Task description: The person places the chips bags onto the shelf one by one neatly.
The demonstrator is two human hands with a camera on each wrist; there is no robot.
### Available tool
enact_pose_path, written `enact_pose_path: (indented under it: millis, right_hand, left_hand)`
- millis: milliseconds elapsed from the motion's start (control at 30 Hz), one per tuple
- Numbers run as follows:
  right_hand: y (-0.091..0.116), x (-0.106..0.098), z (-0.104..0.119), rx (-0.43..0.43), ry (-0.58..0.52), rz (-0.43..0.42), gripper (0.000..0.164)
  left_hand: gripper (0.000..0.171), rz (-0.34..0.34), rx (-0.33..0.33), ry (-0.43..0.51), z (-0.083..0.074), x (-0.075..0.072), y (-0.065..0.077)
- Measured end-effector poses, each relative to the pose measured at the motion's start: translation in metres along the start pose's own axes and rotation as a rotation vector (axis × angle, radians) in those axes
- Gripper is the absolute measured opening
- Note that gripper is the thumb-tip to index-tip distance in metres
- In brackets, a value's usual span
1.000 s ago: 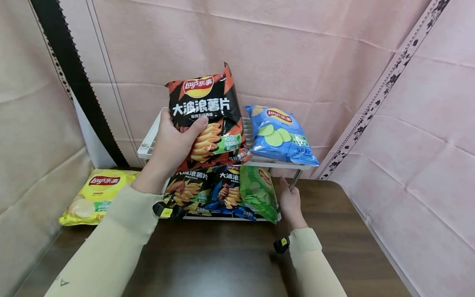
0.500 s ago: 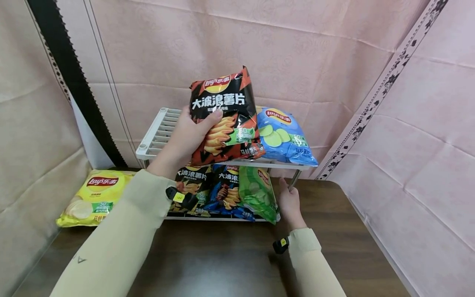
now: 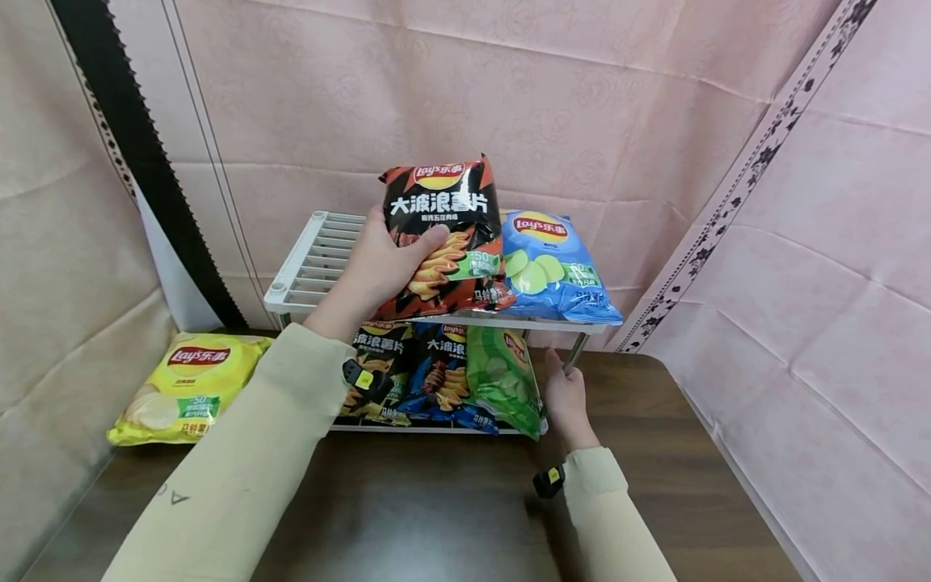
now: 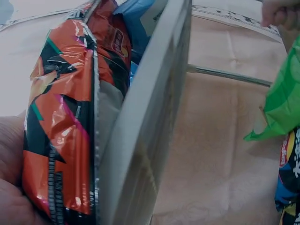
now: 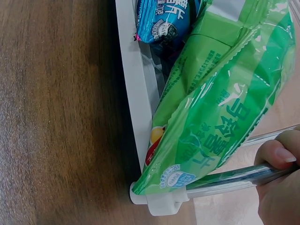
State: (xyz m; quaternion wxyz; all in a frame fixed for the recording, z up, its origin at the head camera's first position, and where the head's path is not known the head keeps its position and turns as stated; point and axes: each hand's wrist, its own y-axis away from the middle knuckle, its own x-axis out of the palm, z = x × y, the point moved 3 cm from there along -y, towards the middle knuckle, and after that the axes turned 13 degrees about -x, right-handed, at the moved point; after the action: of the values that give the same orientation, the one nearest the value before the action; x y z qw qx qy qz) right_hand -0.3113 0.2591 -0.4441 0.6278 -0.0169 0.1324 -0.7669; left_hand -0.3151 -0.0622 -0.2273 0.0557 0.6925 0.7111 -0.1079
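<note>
My left hand point(image 3: 396, 263) grips a black and red bag of potato chips point(image 3: 444, 279) by its left side, thumb across the front. The bag stands upright at the top tier of a white two-tier rack point(image 3: 305, 263), its lower edge right at the tier's front rim. Just right of it leans a blue chip bag point(image 3: 541, 267), partly overlapped. In the left wrist view the red bag point(image 4: 70, 126) lies close along the rack's slatted shelf point(image 4: 140, 122). My right hand point(image 3: 567, 400) holds the rack's right metal post point(image 5: 234, 180), fingers curled around it.
On the lower tier stand a black chip bag point(image 3: 381, 364), a dark blue one point(image 3: 444, 376) and a green one point(image 3: 505, 380). A yellow chip bag point(image 3: 189, 388) lies on the wooden table point(image 3: 429, 501) left of the rack. Pink cloth point(image 3: 618, 105) hangs behind.
My left hand has carried the black and red chip bag right and down, to beside the blue bag, uncovering the top tier's left slats. My right hand stays on the post.
</note>
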Motion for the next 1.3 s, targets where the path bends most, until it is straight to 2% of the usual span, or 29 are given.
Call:
enact_pose_path:
  millis: [133, 300, 367, 500, 633, 933, 1133, 1300]
  right_hand:
    - [0.0, 0.001, 0.0, -0.014, 0.002, 0.004, 0.066]
    - [0.0, 0.001, 0.001, -0.028, 0.015, 0.001, 0.067]
    - [0.0, 0.001, 0.001, -0.032, 0.017, 0.0, 0.067]
    - [0.0, 0.002, 0.001, -0.03, 0.014, 0.002, 0.066]
    - [0.0, 0.003, 0.001, -0.028, 0.02, 0.001, 0.066]
    - [0.0, 0.002, 0.002, -0.008, 0.006, 0.005, 0.067]
    - [0.001, -0.001, 0.002, -0.004, -0.012, -0.005, 0.065]
    - [0.001, 0.001, 0.002, -0.012, -0.013, 0.005, 0.066]
  left_hand:
    - [0.093, 0.009, 0.005, -0.042, -0.001, 0.001, 0.001]
    - [0.104, -0.08, 0.017, -0.192, -0.003, 0.001, -0.002]
    - [0.11, -0.114, 0.0, -0.264, -0.002, 0.002, -0.003]
    - [0.105, -0.107, -0.012, -0.379, 0.002, 0.005, -0.004]
    - [0.093, -0.078, 0.009, -0.471, 0.005, 0.006, -0.003]
    - [0.085, 0.0, 0.006, -0.512, 0.008, 0.002, 0.001]
    - [0.077, -0.02, 0.045, -0.571, 0.008, -0.003, 0.007]
    - [0.077, -0.051, 0.052, -0.588, 0.011, -0.018, 0.015]
